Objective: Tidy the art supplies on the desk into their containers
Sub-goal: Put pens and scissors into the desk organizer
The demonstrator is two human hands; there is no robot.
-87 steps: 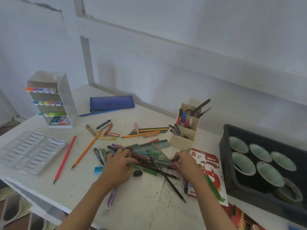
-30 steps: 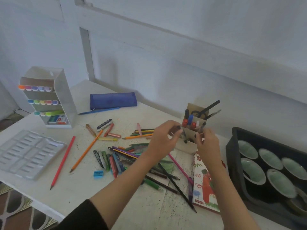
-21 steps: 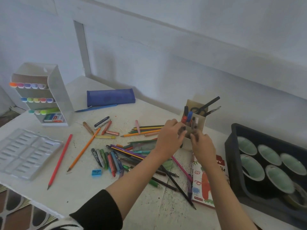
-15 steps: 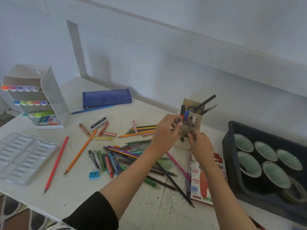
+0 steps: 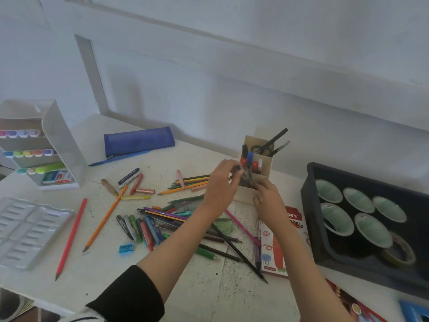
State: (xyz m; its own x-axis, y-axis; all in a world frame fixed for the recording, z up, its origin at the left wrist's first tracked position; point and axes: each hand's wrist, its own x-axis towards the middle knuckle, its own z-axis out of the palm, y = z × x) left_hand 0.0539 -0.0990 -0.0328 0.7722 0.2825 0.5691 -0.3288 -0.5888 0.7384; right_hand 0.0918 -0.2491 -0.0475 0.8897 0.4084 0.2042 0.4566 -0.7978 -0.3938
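Reaching over the pile, the left hand (image 5: 221, 184) pinches a few dark pens (image 5: 245, 177) between thumb and curled fingertips (image 5: 234, 168). The pens stand nearly upright, their tops at those fingertips and their lower ends inside the low front pocket of the cardboard holder (image 5: 263, 165). The right hand (image 5: 269, 201) sits just in front of the holder, fingers bent with the tips at the front rim beside the pens. Whether they grip the wall, a pen or nothing, I cannot tell.

The holder stands at the back of the desk (image 5: 232, 296); its taller rear pockets hold scissors (image 5: 261, 148) and markers. Under the left forearm lies a heap of loose pencils (image 5: 171, 217) and crayons, with a blue sharpener (image 5: 126, 248) near its front edge. A pastel box (image 5: 277, 245) lies flat under the right wrist, between the heap and a black tray (image 5: 311, 205) of tape rolls. Well to the left are a long red pencil (image 5: 70, 238), a clear insert (image 5: 23, 231), a marker rack (image 5: 61, 145) and a blue case (image 5: 139, 140).
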